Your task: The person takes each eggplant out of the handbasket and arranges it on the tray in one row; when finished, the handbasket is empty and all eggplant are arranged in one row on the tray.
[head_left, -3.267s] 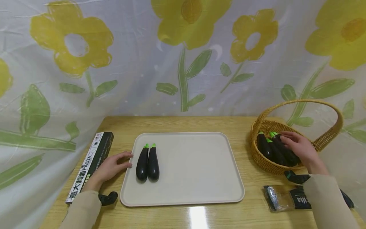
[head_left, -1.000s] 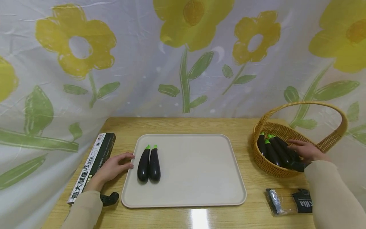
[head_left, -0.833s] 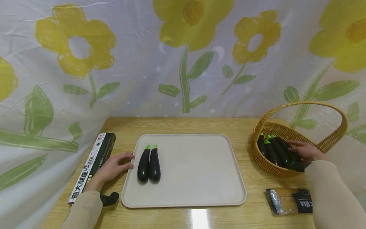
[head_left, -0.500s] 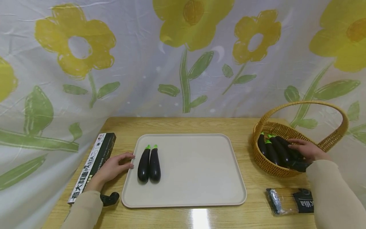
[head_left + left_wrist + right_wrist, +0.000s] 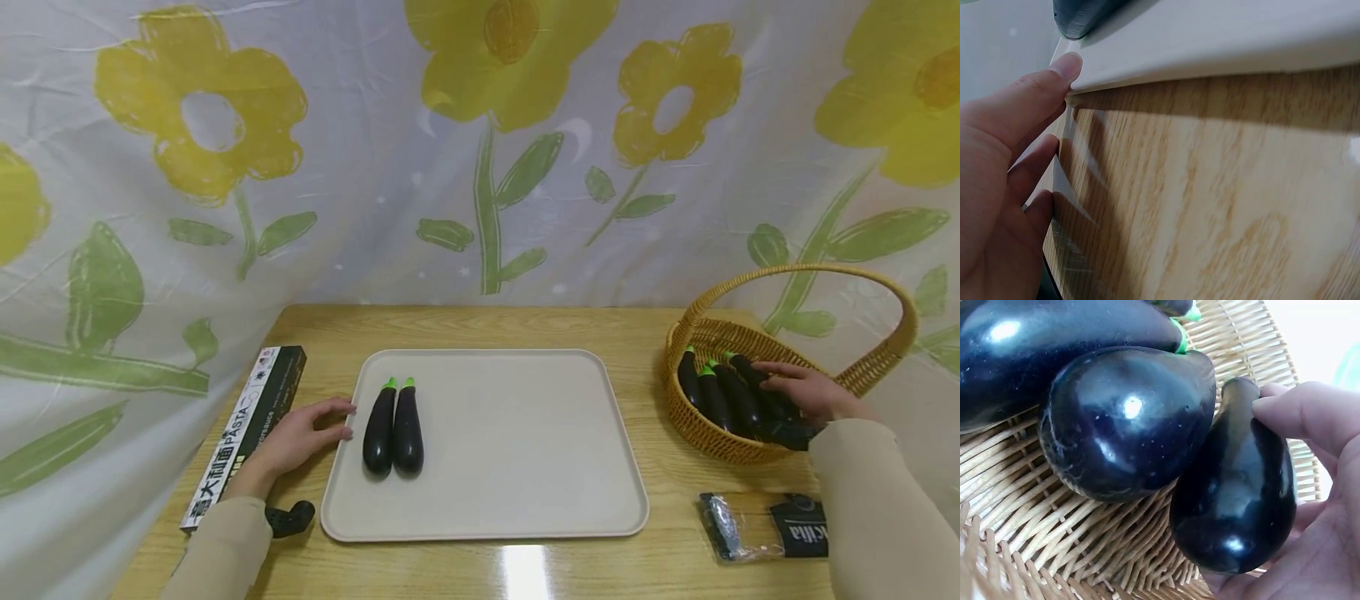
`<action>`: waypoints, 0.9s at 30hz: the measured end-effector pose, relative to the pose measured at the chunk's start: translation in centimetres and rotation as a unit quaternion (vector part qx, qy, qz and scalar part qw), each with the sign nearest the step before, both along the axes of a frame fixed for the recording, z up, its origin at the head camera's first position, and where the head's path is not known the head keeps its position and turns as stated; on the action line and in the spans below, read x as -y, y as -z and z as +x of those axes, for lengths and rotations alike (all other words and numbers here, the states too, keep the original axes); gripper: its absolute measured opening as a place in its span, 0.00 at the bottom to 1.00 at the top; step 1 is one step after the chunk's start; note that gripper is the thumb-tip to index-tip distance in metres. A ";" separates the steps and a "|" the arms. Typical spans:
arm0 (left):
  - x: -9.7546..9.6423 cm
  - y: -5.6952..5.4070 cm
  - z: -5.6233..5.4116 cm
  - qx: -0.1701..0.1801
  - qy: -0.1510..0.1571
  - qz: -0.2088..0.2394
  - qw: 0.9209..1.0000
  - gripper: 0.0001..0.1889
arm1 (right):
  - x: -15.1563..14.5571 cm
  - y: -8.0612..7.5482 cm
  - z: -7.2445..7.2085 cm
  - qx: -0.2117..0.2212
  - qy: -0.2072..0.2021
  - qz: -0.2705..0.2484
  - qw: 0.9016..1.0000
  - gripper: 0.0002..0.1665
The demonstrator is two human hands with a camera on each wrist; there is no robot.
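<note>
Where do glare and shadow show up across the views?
Head: bright glare patch on the table, below the tray in frame; left wrist: darker shadow band on the table along the tray's edge; right wrist: small white highlights on the eggplants, upper right corner washed out.

Eggplants [image 5: 1235, 487]: smooth, high-gloss skin. Basket [image 5: 708, 437]: woven wicker, ribbed. Tray [image 5: 525, 450]: smooth, plastic-looking, low sheen. Tabletop [image 5: 480, 327]: wood-grained, glossy. Packet [image 5: 753, 527]: shiny transparent film. Backdrop [image 5: 360, 225]: creased cloth.
</note>
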State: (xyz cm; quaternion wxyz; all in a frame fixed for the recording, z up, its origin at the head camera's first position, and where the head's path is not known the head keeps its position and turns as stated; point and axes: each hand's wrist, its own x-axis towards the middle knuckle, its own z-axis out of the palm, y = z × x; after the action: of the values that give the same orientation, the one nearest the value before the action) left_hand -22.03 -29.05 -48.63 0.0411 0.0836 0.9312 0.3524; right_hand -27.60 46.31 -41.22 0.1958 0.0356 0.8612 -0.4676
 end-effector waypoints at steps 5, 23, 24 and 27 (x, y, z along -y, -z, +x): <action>-0.1 -0.1 0.0 -0.004 0.003 0.000 1.000 0.24 | -0.1 -0.1 0.0 -0.010 -0.030 0.008 0.999 0.30; -0.2 -0.2 0.1 0.000 0.001 0.003 1.000 0.24 | 1.7 -4.5 1.9 -0.027 -0.073 0.082 0.994 0.39; -0.2 -0.2 0.1 -0.002 0.001 0.003 1.000 0.24 | 1.8 -4.7 2.2 -0.035 -0.076 0.091 0.992 0.40; -0.1 -0.1 0.0 -0.004 0.001 0.000 1.000 0.24 | 2.5 -5.1 3.2 -0.072 -0.084 0.116 0.987 0.40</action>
State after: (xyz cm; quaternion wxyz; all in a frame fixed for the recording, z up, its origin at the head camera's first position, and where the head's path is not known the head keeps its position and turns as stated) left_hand -21.98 -28.97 -48.54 0.0376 0.0856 0.9313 0.3520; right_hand -24.37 43.80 -36.10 0.1662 -0.0486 0.9213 -0.3481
